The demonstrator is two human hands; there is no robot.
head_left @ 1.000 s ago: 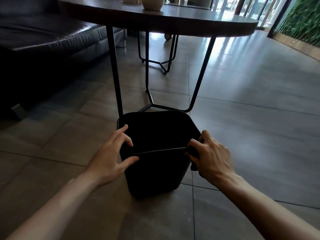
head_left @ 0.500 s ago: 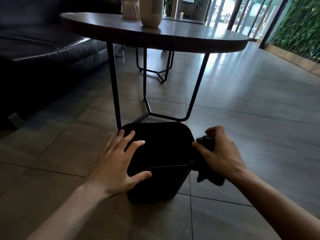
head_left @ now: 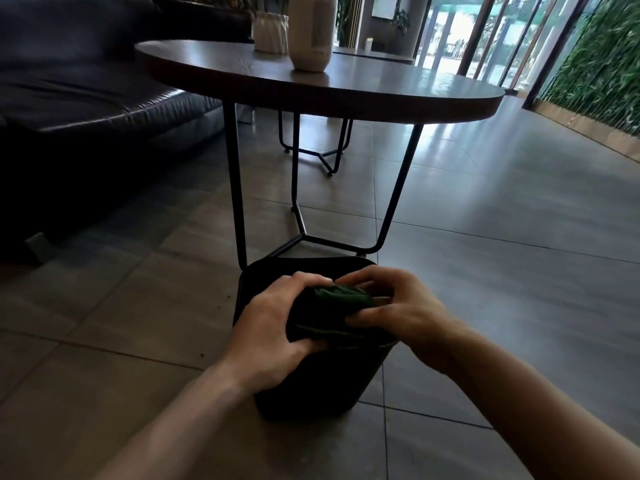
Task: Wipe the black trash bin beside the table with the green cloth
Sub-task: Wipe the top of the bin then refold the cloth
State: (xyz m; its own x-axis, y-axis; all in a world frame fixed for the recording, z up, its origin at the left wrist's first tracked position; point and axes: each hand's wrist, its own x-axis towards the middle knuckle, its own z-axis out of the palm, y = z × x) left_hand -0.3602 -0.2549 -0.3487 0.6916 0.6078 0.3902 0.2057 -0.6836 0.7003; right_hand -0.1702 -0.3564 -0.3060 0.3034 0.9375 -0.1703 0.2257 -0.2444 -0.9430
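Black plastic trash bin (head_left: 311, 386), lower centre: left hand (head_left: 273, 327) and right hand (head_left: 398, 310) grip bunched green cloth (head_left: 337, 299) above rim; wiping apparently unstarted.

We see bin (head_left: 311, 386) on floor before table (head_left: 346, 88); vase (head_left: 311, 29) on table, sofa (head_left: 86, 98) left.

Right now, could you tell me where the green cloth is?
Low centre of the head view: the green cloth is bunched between the left hand and right hand, over the black bin.
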